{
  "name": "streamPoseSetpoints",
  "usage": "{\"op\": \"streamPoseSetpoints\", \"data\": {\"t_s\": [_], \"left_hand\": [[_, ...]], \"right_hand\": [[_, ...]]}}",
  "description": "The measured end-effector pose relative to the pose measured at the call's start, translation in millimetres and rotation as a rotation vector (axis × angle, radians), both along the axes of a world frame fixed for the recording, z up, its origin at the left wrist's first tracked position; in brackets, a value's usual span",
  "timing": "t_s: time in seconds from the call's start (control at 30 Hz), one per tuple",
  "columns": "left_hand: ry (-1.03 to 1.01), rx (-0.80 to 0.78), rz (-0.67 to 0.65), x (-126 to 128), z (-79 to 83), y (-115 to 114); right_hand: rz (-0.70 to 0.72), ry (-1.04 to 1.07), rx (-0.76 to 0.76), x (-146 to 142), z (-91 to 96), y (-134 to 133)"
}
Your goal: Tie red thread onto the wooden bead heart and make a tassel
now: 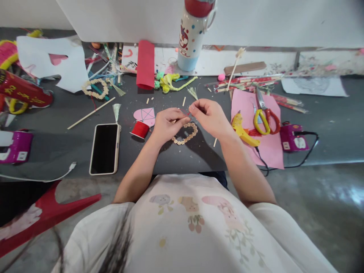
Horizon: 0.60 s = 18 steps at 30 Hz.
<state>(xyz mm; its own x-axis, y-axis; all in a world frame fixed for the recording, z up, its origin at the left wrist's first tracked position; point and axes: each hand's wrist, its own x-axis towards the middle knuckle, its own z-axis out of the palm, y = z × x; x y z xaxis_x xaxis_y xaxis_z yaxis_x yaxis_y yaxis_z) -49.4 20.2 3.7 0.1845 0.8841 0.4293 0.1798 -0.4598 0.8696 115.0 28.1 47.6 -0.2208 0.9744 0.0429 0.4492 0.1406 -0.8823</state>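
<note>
Left hand: centre of frame; thumb and finger pinched on red thread.
Right hand: just right of it; fingertips closed on same thread.
Heart-shaped ring: flat on surface, centre of frame, below the hands, partly covered by left hand; whether thread joins it, cannot tell.
Red spool: left of ring, just beside pink card piece.
Yellow glue gun: right of centre, on pink sheet.

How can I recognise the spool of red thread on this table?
On the dark grey table, find the phone. The spool lies between it and the left hand. Unlike the flat pink piece with crossing lines beside it, it is a short, bright red cylinder.
</note>
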Motion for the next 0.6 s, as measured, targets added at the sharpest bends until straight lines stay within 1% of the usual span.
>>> {"op": "streamPoseSetpoints", "data": {"t_s": [0.3, 0.43, 0.6], "left_hand": [[-0.01, 0.028, 0.014, 0.1, -1.5, 0.4], [0.001, 0.01, 0.016, -0.1, -2.1, 0.3], [0.011, -0.003, 0.002, 0.0, 0.6, -1.0]], "right_hand": [[0.003, 0.078, -0.051, 5.5, -1.1, -0.3], [0.03, 0.031, -0.063, 6.8, 2.1, -2.6], [0.065, -0.053, -0.002, 6.0, 5.9, -3.0]]}}
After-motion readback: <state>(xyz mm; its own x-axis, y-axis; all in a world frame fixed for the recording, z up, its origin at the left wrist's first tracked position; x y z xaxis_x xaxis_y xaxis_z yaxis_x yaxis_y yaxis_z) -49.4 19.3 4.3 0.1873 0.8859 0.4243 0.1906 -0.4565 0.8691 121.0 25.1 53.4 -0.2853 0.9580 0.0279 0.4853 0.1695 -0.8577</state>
